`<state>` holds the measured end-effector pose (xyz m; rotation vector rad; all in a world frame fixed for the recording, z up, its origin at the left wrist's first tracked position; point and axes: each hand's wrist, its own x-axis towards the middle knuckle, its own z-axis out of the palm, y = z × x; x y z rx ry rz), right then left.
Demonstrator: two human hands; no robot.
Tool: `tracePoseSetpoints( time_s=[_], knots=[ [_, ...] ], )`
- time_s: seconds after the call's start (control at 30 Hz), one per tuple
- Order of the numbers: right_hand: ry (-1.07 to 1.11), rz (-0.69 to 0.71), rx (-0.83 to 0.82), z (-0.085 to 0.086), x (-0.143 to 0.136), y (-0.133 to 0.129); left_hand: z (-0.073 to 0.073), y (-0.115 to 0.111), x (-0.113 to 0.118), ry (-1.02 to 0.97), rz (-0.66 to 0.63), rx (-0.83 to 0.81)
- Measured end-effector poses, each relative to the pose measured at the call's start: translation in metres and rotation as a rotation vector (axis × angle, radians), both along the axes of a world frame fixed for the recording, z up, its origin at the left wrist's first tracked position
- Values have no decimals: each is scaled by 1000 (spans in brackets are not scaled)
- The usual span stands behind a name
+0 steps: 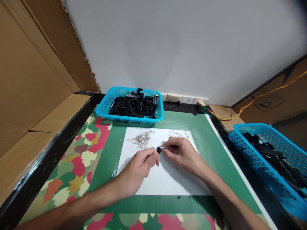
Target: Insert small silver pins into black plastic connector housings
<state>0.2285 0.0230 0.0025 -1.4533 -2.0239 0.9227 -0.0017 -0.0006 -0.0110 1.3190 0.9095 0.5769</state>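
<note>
My left hand [144, 161] is closed around a small black part [158, 149], whose end sticks out past the fingers. Close beside it on the right, my right hand [181, 151] pinches a thin metal tool [166, 147], its tip at the black part. Both hands are over a white sheet [168, 187]. A pile of tiny metal pieces [142, 140] lies on the sheet, left of and beyond my hands. More small pieces [174, 133] are scattered behind my right hand.
A blue basket [129, 119] of black plastic parts stands at the back by the wall. Another blue basket [261, 163] with black parts is at the right. Power sockets [187, 100] and a yellow cable [251, 102] are behind. Cardboard [35, 64] stands on the left.
</note>
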Motion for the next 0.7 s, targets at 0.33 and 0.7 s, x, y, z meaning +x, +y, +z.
tracePoseSetpoints(
  time_s=[0.33, 0.7],
  knots=[
    [-45, -37, 24, 3, -3, 0, 0, 0, 0, 85, -27, 48],
    [-88, -21, 70, 2, -7, -4, 10, -1, 0, 111, -40, 80]
  ],
)
